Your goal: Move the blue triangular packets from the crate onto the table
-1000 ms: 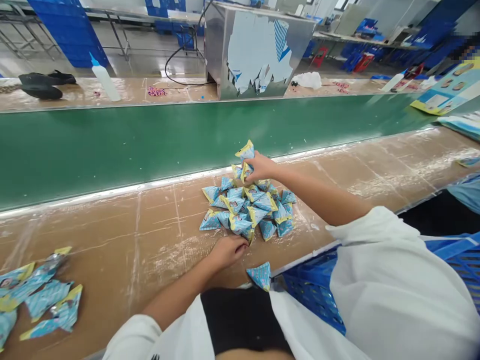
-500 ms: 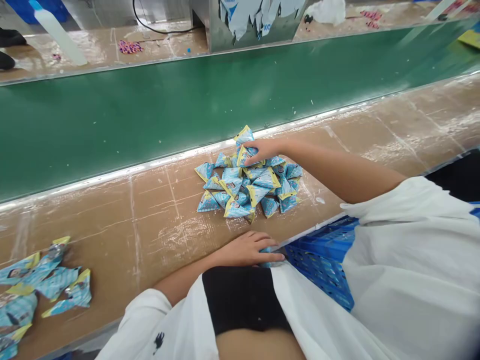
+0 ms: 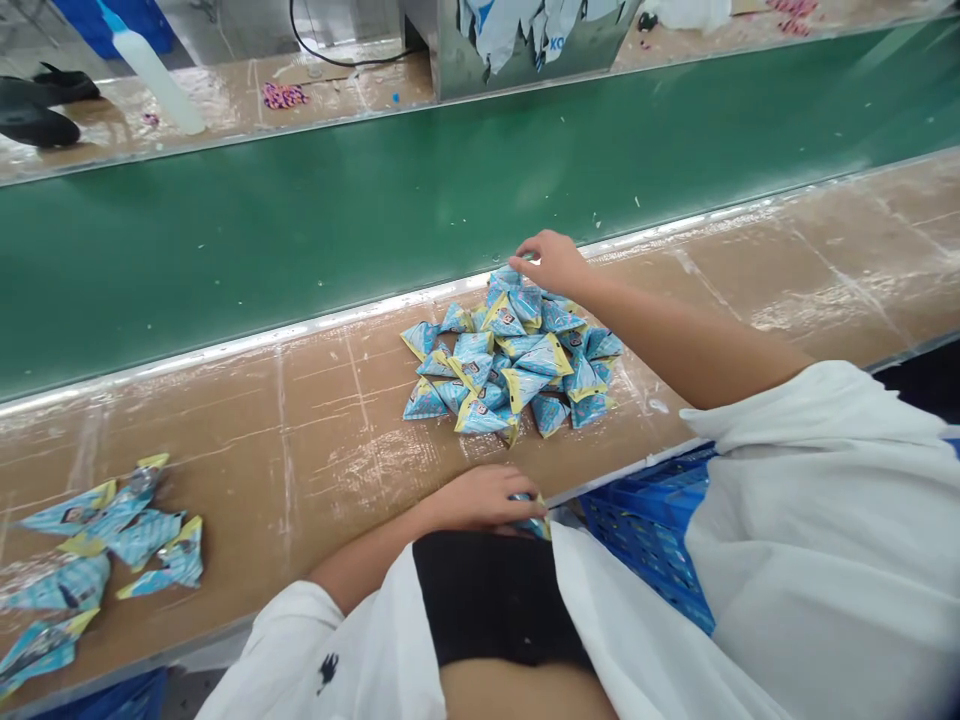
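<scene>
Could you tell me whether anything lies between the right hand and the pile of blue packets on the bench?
Nothing visible does: the right hand already rests on the far edge of the pile of blue packets, fingers touching the topmost ones.

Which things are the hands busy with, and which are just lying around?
In use: packet pile under right hand; one packet in left hand.
Lying about: loose packets, squeeze bottle, black gloves, blue crate, green belt.

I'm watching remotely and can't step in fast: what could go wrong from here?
The pile of packets lies close to the green belt, and the right hand works its far edge, so one might get nudged onto the belt. The left hand grips a packet at the table's edge; it could drop.
</scene>
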`<state>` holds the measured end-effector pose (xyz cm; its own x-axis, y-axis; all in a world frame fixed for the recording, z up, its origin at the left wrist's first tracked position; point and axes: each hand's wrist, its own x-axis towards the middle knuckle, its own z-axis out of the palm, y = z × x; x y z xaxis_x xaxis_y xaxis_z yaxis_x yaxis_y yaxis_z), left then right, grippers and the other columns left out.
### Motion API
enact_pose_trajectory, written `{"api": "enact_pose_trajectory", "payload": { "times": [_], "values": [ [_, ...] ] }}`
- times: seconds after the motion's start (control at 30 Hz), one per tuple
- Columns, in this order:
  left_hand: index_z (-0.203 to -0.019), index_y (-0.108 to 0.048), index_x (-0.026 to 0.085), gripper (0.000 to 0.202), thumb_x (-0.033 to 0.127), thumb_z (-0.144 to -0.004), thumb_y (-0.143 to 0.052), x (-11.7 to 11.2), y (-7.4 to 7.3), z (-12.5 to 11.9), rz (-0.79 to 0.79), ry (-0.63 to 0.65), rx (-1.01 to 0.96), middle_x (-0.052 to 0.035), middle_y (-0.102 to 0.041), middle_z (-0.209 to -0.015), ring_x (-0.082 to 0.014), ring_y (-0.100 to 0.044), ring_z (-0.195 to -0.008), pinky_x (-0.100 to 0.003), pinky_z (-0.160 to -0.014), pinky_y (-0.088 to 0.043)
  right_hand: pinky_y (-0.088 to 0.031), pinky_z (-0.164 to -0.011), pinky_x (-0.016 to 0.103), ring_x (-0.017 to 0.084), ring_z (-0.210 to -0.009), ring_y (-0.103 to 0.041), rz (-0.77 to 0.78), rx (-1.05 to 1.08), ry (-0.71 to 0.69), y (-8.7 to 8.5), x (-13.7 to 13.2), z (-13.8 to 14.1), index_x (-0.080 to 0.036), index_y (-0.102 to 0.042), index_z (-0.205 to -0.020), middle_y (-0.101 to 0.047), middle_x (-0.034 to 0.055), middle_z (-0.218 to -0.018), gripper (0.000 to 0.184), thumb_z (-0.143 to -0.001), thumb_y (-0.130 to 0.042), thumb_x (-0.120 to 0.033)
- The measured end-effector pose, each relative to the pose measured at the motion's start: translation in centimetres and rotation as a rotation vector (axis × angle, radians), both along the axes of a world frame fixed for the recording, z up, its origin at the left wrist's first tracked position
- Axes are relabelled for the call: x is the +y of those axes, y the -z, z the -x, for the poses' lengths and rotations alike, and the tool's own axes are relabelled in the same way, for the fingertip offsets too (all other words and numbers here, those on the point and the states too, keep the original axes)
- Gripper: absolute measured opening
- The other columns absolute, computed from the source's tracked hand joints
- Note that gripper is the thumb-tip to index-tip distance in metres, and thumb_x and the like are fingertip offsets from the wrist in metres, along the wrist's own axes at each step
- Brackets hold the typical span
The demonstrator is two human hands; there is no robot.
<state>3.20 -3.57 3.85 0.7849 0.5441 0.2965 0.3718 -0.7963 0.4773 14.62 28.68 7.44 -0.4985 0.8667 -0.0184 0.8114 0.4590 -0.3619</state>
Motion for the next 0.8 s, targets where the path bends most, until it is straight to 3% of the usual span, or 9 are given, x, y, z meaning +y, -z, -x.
{"api": "enact_pose_trajectory", "payload": {
  "times": [0.07, 0.17, 0.23, 0.3, 0.47, 0.6, 0.7, 0.8],
  "values": [
    [-0.107, -0.06, 0.018, 0.03, 0.042, -0.091, -0.054, 0.3, -0.7, 1.9, -0.091, -0.206, -0.182, -0.0083, -0.068, -0.096, -0.0161, -0.063, -0.085, -0.027, -0.075, -0.049, -0.038, -0.1, 0.044, 0.031, -0.113, -0.052, -0.067, 0.011, 0.05, 0.7, 0.9, 0.5, -0.015, -0.066, -0.113, -0.055, 0.0165, -0.121, 0.04, -0.089, -0.049, -0.042],
    [-0.109, -0.058, 0.016, 0.031, 0.038, -0.087, -0.061, 0.2, -2.0, 4.7, -0.302, -0.407, -0.241, -0.0085, -0.069, -0.093, -0.0186, -0.063, -0.085, -0.031, -0.075, -0.05, -0.031, -0.107, 0.048, 0.035, -0.127, -0.042, 0.056, -0.068, 0.04, 1.7, 1.8, 1.6, -0.017, -0.052, -0.134, -0.044, 0.0186, -0.137, 0.056, -0.088, -0.052, -0.047],
    [-0.108, -0.059, 0.015, 0.029, 0.035, -0.086, -0.063, -0.4, -2.3, 6.0, -0.385, -0.427, -0.149, -0.0084, -0.07, -0.092, -0.0194, -0.062, -0.085, -0.032, -0.072, -0.049, -0.031, -0.108, 0.046, 0.033, -0.128, -0.043, 0.185, -0.113, -0.021, 2.3, 2.2, 2.4, -0.017, -0.05, -0.137, -0.046, 0.0175, -0.139, 0.06, -0.089, -0.049, -0.053],
    [-0.105, -0.061, 0.016, 0.023, 0.03, -0.086, -0.064, -1.3, -2.1, 6.5, -0.39, -0.442, -0.047, -0.0075, -0.07, -0.093, -0.0196, -0.061, -0.087, -0.034, -0.076, -0.049, -0.036, -0.105, 0.04, 0.03, -0.121, -0.051, 0.271, -0.122, -0.089, 2.6, 2.4, 2.8, -0.015, -0.058, -0.129, -0.055, 0.0152, -0.132, 0.057, -0.091, -0.044, -0.055],
    [-0.097, -0.064, 0.017, 0.013, 0.011, -0.087, -0.058, -2.9, 0.3, 6.6, -0.373, -0.492, 0.066, -0.005, -0.07, -0.095, -0.0188, -0.059, -0.095, -0.042, -0.095, -0.044, -0.042, -0.101, 0.032, 0.027, -0.115, -0.058, 0.379, -0.072, -0.211, 2.2, 1.7, 2.1, -0.015, -0.068, -0.116, -0.063, 0.0091, -0.124, 0.065, -0.085, -0.048, -0.068],
    [-0.101, -0.064, 0.018, 0.016, 0.012, -0.089, -0.055, -2.4, 1.9, 6.7, -0.392, -0.509, 0.061, -0.0067, -0.069, -0.097, -0.0208, -0.057, -0.099, -0.044, -0.095, -0.046, -0.041, -0.103, 0.029, 0.023, -0.12, -0.056, 0.457, -0.005, -0.289, 1.4, -0.4, 0.8, -0.023, -0.066, -0.12, -0.061, 0.0018, -0.13, 0.059, -0.085, -0.048, -0.067],
    [-0.104, -0.063, 0.019, 0.021, 0.01, -0.085, -0.06, -2.2, 2.3, 6.5, -0.399, -0.51, 0.003, -0.0069, -0.068, -0.096, -0.0208, -0.057, -0.101, -0.043, -0.095, -0.047, -0.038, -0.108, 0.031, 0.022, -0.126, -0.051, 0.465, 0.05, -0.282, 0.5, -1.8, -0.5, -0.026, -0.06, -0.128, -0.054, 0.0009, -0.138, 0.058, -0.087, -0.047, -0.064],
    [-0.107, -0.061, 0.02, 0.027, 0.014, -0.082, -0.067, -2.8, 1.8, 6.3, -0.438, -0.547, -0.048, -0.006, -0.067, -0.096, -0.0199, -0.057, -0.1, -0.044, -0.098, -0.046, -0.036, -0.11, 0.036, 0.024, -0.129, -0.048, 0.395, 0.117, -0.197, -0.9, -2.3, -2.8, -0.018, -0.053, -0.135, -0.049, 0.0072, -0.142, 0.058, -0.093, -0.038, -0.056]
  ]
}}
